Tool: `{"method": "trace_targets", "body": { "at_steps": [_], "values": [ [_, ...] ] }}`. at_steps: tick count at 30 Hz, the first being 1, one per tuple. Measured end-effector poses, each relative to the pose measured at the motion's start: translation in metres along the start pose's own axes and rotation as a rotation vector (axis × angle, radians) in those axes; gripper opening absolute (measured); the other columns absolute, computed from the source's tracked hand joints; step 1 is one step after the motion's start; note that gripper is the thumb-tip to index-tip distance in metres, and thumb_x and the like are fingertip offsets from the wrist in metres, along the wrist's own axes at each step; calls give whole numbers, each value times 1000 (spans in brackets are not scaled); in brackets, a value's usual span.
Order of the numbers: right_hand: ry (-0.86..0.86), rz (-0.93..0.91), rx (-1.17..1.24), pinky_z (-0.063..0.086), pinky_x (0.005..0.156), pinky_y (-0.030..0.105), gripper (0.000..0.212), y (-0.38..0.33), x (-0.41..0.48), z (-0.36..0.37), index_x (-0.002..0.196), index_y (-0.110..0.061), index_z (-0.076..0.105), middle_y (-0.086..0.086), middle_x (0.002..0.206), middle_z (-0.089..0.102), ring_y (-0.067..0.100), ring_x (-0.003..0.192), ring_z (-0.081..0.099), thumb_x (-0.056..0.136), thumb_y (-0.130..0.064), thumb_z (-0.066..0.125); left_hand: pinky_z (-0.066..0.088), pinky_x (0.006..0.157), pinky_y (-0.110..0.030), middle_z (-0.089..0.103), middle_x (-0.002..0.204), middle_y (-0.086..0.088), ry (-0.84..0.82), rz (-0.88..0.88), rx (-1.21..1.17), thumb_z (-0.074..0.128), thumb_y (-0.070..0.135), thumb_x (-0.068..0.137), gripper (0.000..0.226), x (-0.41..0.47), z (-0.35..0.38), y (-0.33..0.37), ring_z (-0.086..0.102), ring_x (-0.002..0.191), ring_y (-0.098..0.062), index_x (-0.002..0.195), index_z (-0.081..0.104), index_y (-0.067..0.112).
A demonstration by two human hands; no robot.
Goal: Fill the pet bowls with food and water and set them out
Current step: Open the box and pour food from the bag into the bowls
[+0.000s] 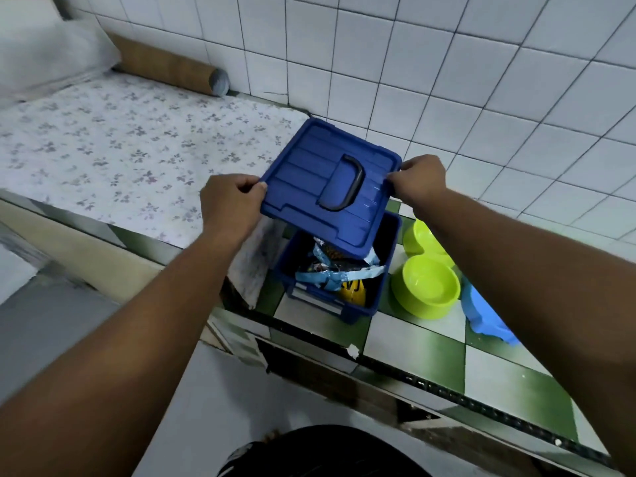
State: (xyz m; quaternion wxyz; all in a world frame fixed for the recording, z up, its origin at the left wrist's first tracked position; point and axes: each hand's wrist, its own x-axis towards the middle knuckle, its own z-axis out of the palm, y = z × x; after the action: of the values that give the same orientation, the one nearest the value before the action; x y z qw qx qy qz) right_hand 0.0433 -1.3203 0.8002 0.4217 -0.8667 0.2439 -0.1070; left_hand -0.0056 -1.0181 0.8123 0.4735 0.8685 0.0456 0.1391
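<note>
While the blue lid (330, 187) is held up over the blue storage box (344, 270), its left edge is pinched tight by the left hand (230, 201) and its right corner by the right hand (421, 182). Food bags (330, 273) can be seen inside the open box. A green double pet bowl (426, 280) is set just beside the box on the checked tile counter (430, 346), and something blue (481, 311) is partly hidden under the right arm.
</note>
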Motion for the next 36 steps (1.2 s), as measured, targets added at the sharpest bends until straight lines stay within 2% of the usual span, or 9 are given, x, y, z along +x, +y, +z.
{"method": "trace_targets", "body": {
  "at_steps": [5, 9, 13, 16, 21, 24, 27, 32, 36],
  "values": [
    [-127, -71, 96, 56, 55, 38, 19, -60, -7, 41, 65, -1, 66, 9, 58, 53, 19, 58, 59, 55, -16, 71, 49, 75, -19, 72, 93, 3, 87, -60, 31, 69, 21, 94, 14, 47, -44, -21, 66, 86, -10, 99, 79, 14],
    [-216, -99, 133, 54, 75, 64, 22, -96, -9, 90, 76, -1, 66, 10, 68, 57, 28, 84, 69, 57, -10, 73, 51, 83, -24, 74, 103, -6, 119, -103, 109, 69, 21, 95, 21, 74, -81, -53, 66, 91, -15, 108, 78, 7],
    [-242, -128, 77, 58, 82, 52, 38, -131, -30, 121, 113, 15, 63, 22, 104, 70, 34, 96, 70, 82, -6, 73, 52, 87, -27, 75, 109, -12, 123, -150, 154, 71, 20, 94, 23, 92, -106, -81, 67, 93, -19, 110, 77, 5],
    [-232, -195, -31, 51, 55, 30, 13, -146, -28, 149, 79, 0, 58, 8, 72, 56, 24, 72, 58, 88, -5, 64, 52, 93, -30, 75, 111, -14, 106, -191, 194, 71, 20, 94, 23, 105, -119, -94, 69, 101, -25, 111, 77, 6],
    [-250, -232, -160, 29, 43, 19, 41, -155, -24, 181, 62, -15, 33, -2, 61, 37, 10, 53, 37, 89, -6, 62, 50, 91, -31, 74, 111, -15, 78, -241, 248, 70, 20, 95, 22, 121, -128, -110, 68, 104, -28, 110, 77, 6],
    [-250, -260, -240, 51, 61, 24, 11, -159, -27, 186, 85, -3, 63, 9, 83, 65, 22, 81, 64, 92, -12, 63, 48, 93, -31, 74, 114, -14, 49, -218, 296, 68, 20, 96, 23, 126, -129, -115, 67, 107, -29, 111, 77, 6],
    [-253, -292, -286, 58, 84, 37, 23, -159, -28, 186, 109, 4, 68, 14, 107, 71, 26, 100, 68, 94, -13, 62, 47, 99, -32, 73, 118, -14, 26, -181, 321, 66, 19, 97, 24, 127, -129, -117, 66, 111, -29, 114, 76, 5],
    [-249, -417, -289, 57, 79, 41, 26, -146, -31, 180, 102, 9, 70, 21, 100, 72, 32, 91, 68, 96, -13, 57, 45, 107, -35, 69, 127, -16, 30, -134, 307, 64, 27, 96, 39, 123, -124, -113, 62, 121, -30, 127, 69, 3],
    [-254, -430, -261, 46, 84, 23, 28, -128, -28, 156, 114, -3, 70, 10, 111, 70, 23, 101, 64, 96, -23, 61, 49, 104, -46, 64, 130, -21, 81, -19, 345, 63, 40, 90, 56, 118, -114, -98, 57, 125, -37, 133, 64, 4]
  ]
}}
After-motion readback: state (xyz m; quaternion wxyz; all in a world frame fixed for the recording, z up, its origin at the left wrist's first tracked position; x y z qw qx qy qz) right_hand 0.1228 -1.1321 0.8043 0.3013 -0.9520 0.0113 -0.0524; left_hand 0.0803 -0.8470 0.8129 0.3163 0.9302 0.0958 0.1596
